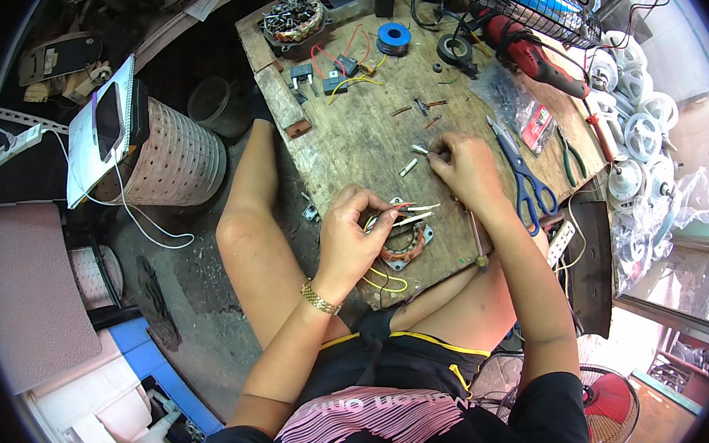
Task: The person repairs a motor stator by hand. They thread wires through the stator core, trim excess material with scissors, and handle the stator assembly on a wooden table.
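Observation:
My left hand (360,224) is closed in a pinch on thin wires (404,206), some with white sleeving over their ends. Below them a ring-shaped copper-wound motor stator (407,246) rests at the near edge of the wooden workbench (352,150), with a yellow wire (391,283) looping off the edge. Further right, my right hand (468,170) has its fingertips closed on a short white sleeve piece (419,149) just above the bench. Another short white sleeve piece (409,167) lies beside those fingers.
Blue-handled scissors (527,181), green-handled pliers (572,159) and a plastic packet (537,128) lie right of my right hand. Beyond are a blue wire spool (394,38), black components with wires (339,79), a red power tool (530,56) and a soldering iron (601,134).

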### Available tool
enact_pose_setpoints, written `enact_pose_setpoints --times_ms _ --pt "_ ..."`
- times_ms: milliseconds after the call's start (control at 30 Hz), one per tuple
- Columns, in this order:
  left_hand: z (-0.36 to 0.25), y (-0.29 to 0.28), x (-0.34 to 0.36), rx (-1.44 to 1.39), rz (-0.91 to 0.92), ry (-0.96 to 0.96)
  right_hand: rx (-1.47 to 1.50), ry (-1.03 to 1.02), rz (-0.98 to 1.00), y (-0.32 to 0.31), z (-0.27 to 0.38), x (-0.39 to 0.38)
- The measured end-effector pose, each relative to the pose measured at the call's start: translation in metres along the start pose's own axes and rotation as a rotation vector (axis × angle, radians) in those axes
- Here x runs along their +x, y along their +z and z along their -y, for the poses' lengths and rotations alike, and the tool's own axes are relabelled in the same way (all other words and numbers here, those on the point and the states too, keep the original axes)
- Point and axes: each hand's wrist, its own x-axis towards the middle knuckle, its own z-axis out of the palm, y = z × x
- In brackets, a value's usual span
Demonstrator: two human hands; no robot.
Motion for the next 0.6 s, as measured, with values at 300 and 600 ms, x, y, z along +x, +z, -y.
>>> enact_pose_setpoints --times_ms 300,600 --pt "-0.007 -0.012 0.034 -0.005 -0.039 -0.029 0.374 -0.136 0.095 -0.031 0.042 -0.001" --pt "-0.01 -0.011 0.04 -0.119 0.014 -0.046 0.388 -0.337 0.044 -0.031 0.051 0.002"
